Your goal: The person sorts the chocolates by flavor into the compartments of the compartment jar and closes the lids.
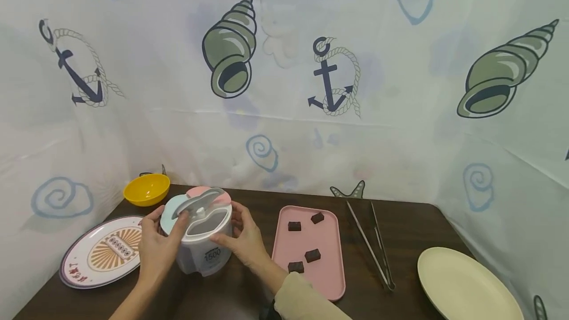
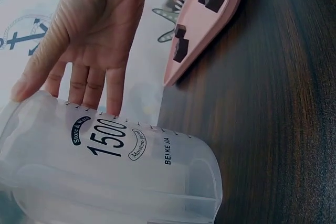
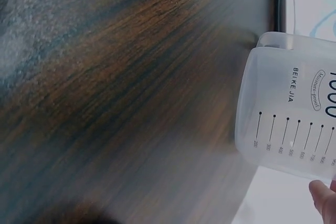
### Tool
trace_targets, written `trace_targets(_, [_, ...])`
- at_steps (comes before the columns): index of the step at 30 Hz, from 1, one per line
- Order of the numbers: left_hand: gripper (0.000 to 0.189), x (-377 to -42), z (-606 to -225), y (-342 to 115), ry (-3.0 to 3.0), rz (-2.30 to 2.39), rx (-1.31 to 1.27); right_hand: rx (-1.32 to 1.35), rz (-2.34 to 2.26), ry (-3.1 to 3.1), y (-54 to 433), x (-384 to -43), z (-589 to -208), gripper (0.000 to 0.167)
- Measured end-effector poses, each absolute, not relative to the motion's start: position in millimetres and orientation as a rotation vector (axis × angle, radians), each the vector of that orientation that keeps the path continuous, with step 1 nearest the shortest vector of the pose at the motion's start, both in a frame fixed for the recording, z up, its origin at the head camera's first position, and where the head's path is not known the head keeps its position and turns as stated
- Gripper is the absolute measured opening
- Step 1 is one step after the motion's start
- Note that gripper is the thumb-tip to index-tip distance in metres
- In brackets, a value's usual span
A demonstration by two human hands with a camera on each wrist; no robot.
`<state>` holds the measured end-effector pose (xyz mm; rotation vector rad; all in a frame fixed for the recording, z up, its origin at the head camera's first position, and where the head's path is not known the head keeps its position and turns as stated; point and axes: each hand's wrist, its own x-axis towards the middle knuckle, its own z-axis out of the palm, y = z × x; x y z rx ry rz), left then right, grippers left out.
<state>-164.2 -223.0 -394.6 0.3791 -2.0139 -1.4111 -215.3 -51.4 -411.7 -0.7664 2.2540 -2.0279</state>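
Both hands hold a translucent storage container (image 1: 202, 256) with "1500" printed on its front. Its sectioned lid has a pale blue part, a pink part, a clear part and a grey handle (image 1: 197, 202). My left hand (image 1: 159, 248) grips the left side, thumb near the front of the handle. On the right side, my right hand (image 1: 244, 236) has its thumb at the front rim and its fingers behind. The left wrist view shows the right palm (image 2: 107, 30) beside the container wall. Printed measuring lines on the container (image 3: 286, 124) show in the right wrist view.
A pink tray (image 1: 284, 256) with several dark brown blocks lies right of the container, with metal tongs (image 1: 378, 251) beyond it. A cream plate (image 1: 467, 285) sits far right. At left are a patterned oval plate (image 1: 80, 260) and a yellow bowl (image 1: 146, 190).
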Motion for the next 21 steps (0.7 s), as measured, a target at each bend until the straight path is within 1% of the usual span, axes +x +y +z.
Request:
trace_targets(4, [0.067, -166.7, -395.2, -221.1, -2.011, -1.422, 0.394, -0.750, -2.060, 2.263, -37.0, -218.6, -407.8, 0.074])
trace_targets(7, [0.067, -168.0, -394.8, -220.6, -2.017, -1.435, 0.410, -0.667, -2.212, 2.291, -10.5, -226.3, -402.1, 0.067])
trace_targets(10, [0.068, -170.0, -394.0, -220.3, -2.022, -1.458, 0.407, -0.478, -2.431, 2.396, 34.1, -238.0, -397.3, 0.055])
trace_targets(13, [0.069, -172.1, -394.2, -219.7, -2.026, -1.472, 0.409, -0.202, -2.507, 2.636, 92.0, -247.1, -398.5, 0.049])
trace_targets(15, [0.069, -173.2, -394.2, -219.5, -2.026, -1.489, 0.408, 0.016, -2.377, 2.864, 130.2, -249.8, -402.7, 0.050])
trace_targets(18, [0.069, -174.1, -394.0, -219.5, -2.027, -1.490, 0.408, 0.298, -1.982, 3.083, 177.4, -247.9, -412.4, 0.059])
trace_targets(21, [0.067, -175.3, -393.3, -219.5, -2.026, -1.480, 0.424, 0.419, -1.569, 3.124, 207.7, -243.7, -422.6, 0.072])
